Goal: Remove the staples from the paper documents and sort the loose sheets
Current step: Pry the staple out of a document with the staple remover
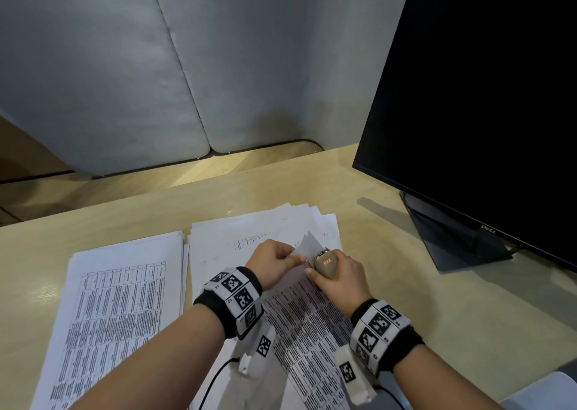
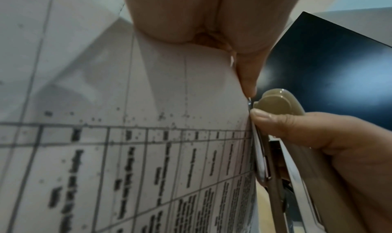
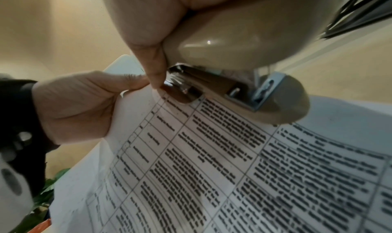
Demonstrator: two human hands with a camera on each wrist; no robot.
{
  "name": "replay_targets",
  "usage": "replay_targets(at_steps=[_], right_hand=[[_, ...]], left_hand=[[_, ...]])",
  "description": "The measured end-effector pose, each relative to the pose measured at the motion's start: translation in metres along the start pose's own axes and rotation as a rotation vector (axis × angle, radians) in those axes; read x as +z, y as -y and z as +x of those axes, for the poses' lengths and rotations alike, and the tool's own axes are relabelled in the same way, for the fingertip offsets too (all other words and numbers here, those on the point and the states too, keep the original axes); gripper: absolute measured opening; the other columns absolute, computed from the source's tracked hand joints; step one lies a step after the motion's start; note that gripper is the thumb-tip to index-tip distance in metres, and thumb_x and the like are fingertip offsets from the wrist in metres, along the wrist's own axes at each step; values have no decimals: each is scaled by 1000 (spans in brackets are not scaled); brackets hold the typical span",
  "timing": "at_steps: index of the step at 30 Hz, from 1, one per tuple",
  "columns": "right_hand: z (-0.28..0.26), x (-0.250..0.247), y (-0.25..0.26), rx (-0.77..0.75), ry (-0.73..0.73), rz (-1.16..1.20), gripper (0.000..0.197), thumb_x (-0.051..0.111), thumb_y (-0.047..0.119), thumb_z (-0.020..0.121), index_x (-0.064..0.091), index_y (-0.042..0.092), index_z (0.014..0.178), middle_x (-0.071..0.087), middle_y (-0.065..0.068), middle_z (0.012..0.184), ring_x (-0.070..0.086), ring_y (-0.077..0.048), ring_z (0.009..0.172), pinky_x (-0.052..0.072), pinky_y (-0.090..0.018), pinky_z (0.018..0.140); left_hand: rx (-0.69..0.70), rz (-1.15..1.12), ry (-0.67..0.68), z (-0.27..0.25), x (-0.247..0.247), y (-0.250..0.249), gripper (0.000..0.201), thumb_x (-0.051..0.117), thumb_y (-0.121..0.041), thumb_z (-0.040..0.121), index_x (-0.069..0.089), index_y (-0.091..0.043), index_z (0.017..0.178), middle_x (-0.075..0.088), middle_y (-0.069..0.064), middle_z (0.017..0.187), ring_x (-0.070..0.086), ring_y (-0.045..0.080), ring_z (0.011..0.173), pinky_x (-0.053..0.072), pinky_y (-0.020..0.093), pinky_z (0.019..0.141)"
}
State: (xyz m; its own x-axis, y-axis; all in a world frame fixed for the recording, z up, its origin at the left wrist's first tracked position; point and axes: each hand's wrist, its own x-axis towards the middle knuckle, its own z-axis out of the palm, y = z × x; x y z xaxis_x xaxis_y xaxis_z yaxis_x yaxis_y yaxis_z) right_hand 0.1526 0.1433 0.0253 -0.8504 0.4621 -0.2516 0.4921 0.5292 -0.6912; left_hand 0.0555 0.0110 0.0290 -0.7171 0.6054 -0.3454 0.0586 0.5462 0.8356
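- Pale wooden desk (image 1: 312, 175) with a dark monitor (image 1: 468, 97) at 2 o'clock.
- Left hand (image 1: 274, 261) pinches the lifted corner of the stapled document (image 1: 312, 316) at desk centre.
- Right hand (image 1: 337, 280) curls round a beige stapler (image 1: 325, 263), its metal tip at that corner.
- Second paper stack (image 1: 118, 300) lies at 9 o'clock.
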Motion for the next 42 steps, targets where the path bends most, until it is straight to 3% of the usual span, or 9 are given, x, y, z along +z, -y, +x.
replay_targets(at_steps=[5,7,11,14,20,24,31,36,42], right_hand=[[-1,-1,3,-77,-2,-83,40,68,40,80,55,9,100,63,-9,99,57,-26,95,40,-29,76],[0,-5,5,-102,8,-116,39,68,42,80,54,11,99,62,-8,99,57,-25,94,41,-29,76],[4,-12,7,-104,12,-103,34,69,44,77,47,19,86,57,-1,86,51,-18,81,33,-26,68],[5,-12,7,-102,-10,-67,32,70,44,76,47,22,82,57,2,79,53,-20,76,38,-27,65],[1,-5,6,-163,-66,-115,30,66,46,77,42,28,78,56,7,72,56,-21,72,36,-28,60],[-4,-2,8,-194,-114,-135,29,64,47,77,43,26,78,58,4,70,58,-24,74,33,-28,59],[-10,-2,8,-229,-168,-134,32,67,45,76,52,18,84,59,3,74,58,-25,74,32,-27,60],[-11,3,4,-286,-257,-133,44,49,59,69,51,16,77,61,1,69,59,-27,65,31,-25,55],[-9,5,-2,-402,-354,-184,30,68,39,65,48,17,70,56,3,57,56,-24,48,31,-20,49]], left_hand=[[-26,-46,10,-4,4,2,35,65,-24,85,58,-19,51,38,-11,40,29,2,39,24,18,46],[-31,-77,10,-6,5,1,30,65,-23,86,62,-21,56,46,-9,45,34,1,40,28,19,48],[-22,-78,12,-6,3,-6,32,61,-26,88,67,0,71,50,8,60,39,13,53,31,25,54],[-43,-39,-20,-3,2,-12,41,59,-32,89,66,6,75,43,8,59,34,14,54,28,26,53],[-139,-56,-45,3,-1,-15,29,64,-27,84,69,-5,66,56,5,59,47,12,58,36,17,52],[-179,-77,-49,4,-4,-20,34,66,-22,82,59,-17,50,51,-7,45,45,6,50,34,14,45],[-168,-61,-35,4,-6,-23,27,65,-24,84,68,0,71,47,-10,43,41,4,46,30,14,42],[-188,-60,-18,0,-4,-22,29,65,-25,84,63,-11,58,48,-9,42,41,6,44,31,21,47],[-211,-66,-11,-1,-2,-22,36,65,-25,84,56,-17,49,48,-4,45,42,11,48,32,23,51]])
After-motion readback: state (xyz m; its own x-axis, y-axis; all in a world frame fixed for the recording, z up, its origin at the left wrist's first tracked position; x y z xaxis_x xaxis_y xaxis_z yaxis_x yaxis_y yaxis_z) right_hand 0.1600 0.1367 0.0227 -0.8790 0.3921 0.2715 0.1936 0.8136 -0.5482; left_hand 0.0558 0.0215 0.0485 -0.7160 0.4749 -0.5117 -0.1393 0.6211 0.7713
